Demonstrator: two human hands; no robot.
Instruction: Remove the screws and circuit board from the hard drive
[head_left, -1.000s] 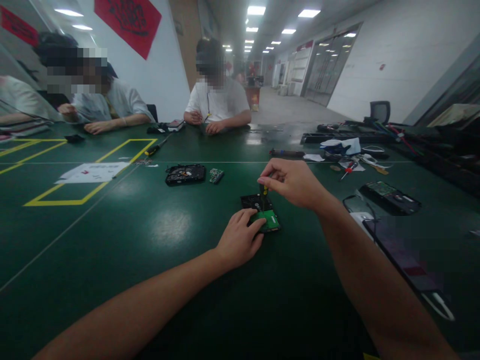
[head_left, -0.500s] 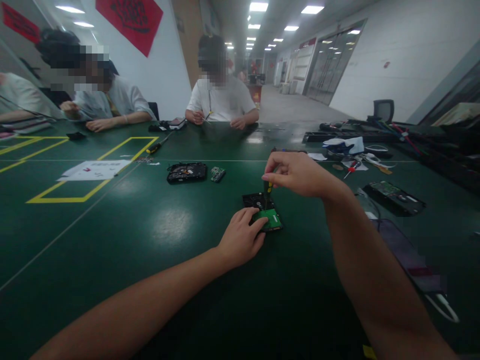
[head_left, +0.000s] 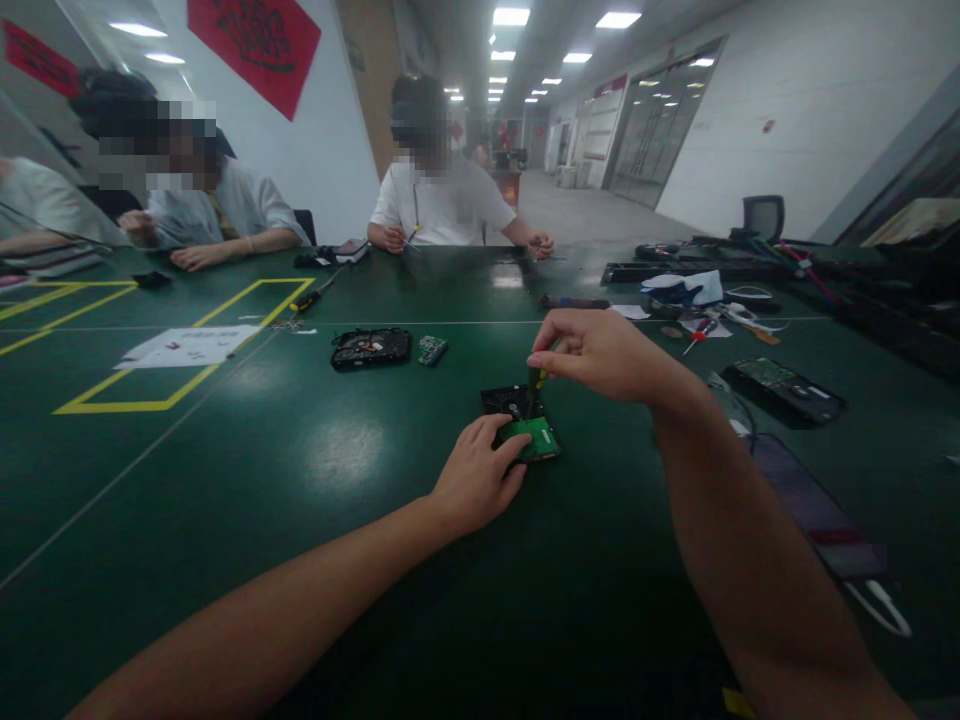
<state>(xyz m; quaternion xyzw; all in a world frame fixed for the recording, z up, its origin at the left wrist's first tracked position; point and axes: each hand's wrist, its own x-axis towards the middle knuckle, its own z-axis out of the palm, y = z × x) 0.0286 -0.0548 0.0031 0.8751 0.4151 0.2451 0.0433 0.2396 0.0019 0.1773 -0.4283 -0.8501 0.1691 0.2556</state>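
Observation:
A black hard drive [head_left: 512, 405] with a green circuit board [head_left: 534, 436] on top lies on the green table [head_left: 300, 480] in front of me. My left hand [head_left: 478, 480] rests on its near left corner, fingers curled and pressing on the board's edge. My right hand [head_left: 600, 352] pinches the handle of a small yellow-and-black screwdriver [head_left: 535, 382], which stands upright with its tip on the drive.
Another opened drive [head_left: 370, 348] and a loose green board [head_left: 432, 349] lie farther left. Yellow tape outlines and a paper sheet [head_left: 187, 345] lie at left. More drives, tools and cables [head_left: 780, 385] crowd the right side. Two people [head_left: 442, 195] sit across the table.
My right hand has shifted slightly on the screwdriver handle while the tip stays on the drive. My left hand has not moved. The person across reached a hand out to the right.

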